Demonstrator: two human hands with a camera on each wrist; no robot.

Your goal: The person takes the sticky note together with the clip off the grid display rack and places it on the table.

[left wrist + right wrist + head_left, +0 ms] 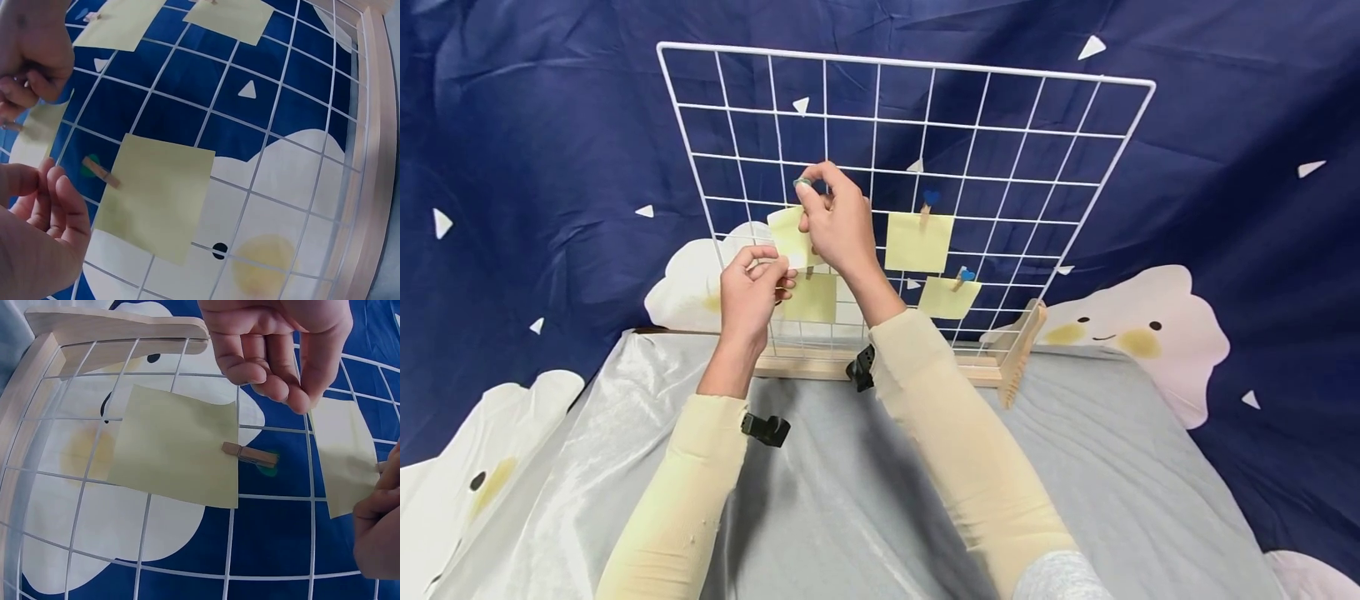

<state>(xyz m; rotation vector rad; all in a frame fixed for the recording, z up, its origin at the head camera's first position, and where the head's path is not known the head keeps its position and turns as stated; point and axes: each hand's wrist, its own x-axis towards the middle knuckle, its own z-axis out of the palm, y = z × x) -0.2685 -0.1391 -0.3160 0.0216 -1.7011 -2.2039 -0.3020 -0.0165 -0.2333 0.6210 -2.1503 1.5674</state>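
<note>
My left hand (751,292) pinches the lower corner of a pale yellow sticky note (788,236) held up against a white wire grid (904,62). At the note's upper edge, my right hand (842,221) pinches a wooden clothespin (11,126); its ornament (802,182) looks greenish, and the fingers hide much of it. Below hangs another yellow note (178,450), fixed to the grid by a clothespin (250,454) with a green ornament. In the right wrist view, the left hand (281,344) is at the top and the right hand (381,519) at the right edge.
Right of the hands, two more notes (919,242) (950,297) hang from clothespins with blue hearts (931,197) (966,275). The grid stands in a wooden base (808,367) on a grey cloth (820,483). Behind hangs a dark blue curtain (550,125) with clouds.
</note>
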